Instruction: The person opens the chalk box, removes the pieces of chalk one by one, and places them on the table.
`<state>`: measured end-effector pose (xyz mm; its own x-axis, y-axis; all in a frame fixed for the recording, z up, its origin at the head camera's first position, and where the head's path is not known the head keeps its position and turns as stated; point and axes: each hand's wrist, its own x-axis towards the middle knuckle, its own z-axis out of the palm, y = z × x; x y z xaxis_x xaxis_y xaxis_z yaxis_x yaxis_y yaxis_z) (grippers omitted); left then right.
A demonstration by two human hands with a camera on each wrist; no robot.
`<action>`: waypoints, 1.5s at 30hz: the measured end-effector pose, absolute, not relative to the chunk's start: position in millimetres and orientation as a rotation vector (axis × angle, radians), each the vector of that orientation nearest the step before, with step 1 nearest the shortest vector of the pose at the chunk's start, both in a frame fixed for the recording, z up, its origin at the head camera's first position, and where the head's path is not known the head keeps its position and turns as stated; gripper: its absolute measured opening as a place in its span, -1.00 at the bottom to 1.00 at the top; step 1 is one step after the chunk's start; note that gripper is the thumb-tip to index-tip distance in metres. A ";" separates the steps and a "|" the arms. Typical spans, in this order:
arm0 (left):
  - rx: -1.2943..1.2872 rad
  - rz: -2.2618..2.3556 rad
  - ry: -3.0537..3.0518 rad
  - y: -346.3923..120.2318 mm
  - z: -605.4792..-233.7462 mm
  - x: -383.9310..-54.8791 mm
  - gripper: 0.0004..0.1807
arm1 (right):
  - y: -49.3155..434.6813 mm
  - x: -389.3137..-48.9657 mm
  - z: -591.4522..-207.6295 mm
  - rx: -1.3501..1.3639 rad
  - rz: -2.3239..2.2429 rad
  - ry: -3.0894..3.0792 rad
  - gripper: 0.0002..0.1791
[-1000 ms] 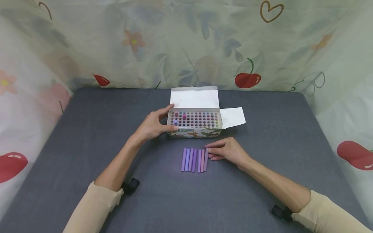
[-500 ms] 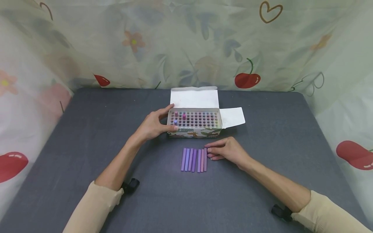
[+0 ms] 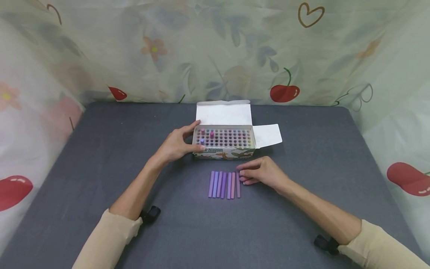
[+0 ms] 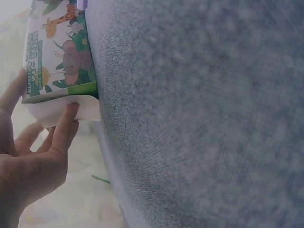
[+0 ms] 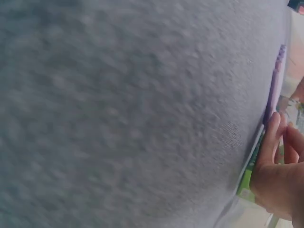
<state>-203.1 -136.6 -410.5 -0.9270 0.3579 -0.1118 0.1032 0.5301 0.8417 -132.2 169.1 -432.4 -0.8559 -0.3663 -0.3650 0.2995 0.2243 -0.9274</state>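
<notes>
An open chalk box [image 3: 224,153] stands on the table with its holed rack showing. My left hand [image 3: 176,144] grips the box's left end, thumb at the front edge and fingers behind. In the left wrist view fingertips touch its white end flap [image 4: 61,110]. Three chalk sticks, among them a magenta stick [image 3: 212,135], stand in the rack. In front of the box lies a row of several purple and pink chalk sticks, such as the dark purple one [image 3: 223,185]. My right hand [image 3: 263,173] pinches the far end of the rightmost stick [image 3: 238,188], slightly apart from its neighbour.
The box's white lid [image 3: 224,114] stands raised at the back, and a side flap [image 3: 267,136] sticks out to the right. Grey cloth covers the table [image 3: 188,231]. A patterned curtain [image 3: 215,48] hangs behind and along both sides.
The rightmost stick first straightened against its neighbour, then shifted slightly right, leaving a narrow gap. My right hand moved a little with it. My left hand and the box stayed in place.
</notes>
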 end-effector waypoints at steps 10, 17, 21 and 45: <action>0.383 1.393 2.454 -136.4 -410.9 -203.0 -0.03 | 171.3 -139.5 -410.6 -0.268 -1.609 2.023 -0.57; 0.357 1.412 2.444 -136.3 -410.9 -202.6 -0.06 | 171.7 -146.2 -391.3 -0.324 -1.584 2.045 -0.55; 0.369 1.387 2.467 -134.9 -411.3 -203.7 -0.06 | 170.8 -151.4 -385.3 -0.339 -1.614 2.056 -0.58; 0.384 1.361 2.522 -131.6 -412.2 -202.0 -0.05 | 140.9 -192.5 -369.3 -0.394 -1.650 2.225 -0.64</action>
<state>-202.0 -131.6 -412.2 -0.9341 0.3446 -0.0933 0.1112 0.5292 0.8411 -192.5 140.9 -369.3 -0.9029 -0.4163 -0.1070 -0.0185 0.2863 -0.9580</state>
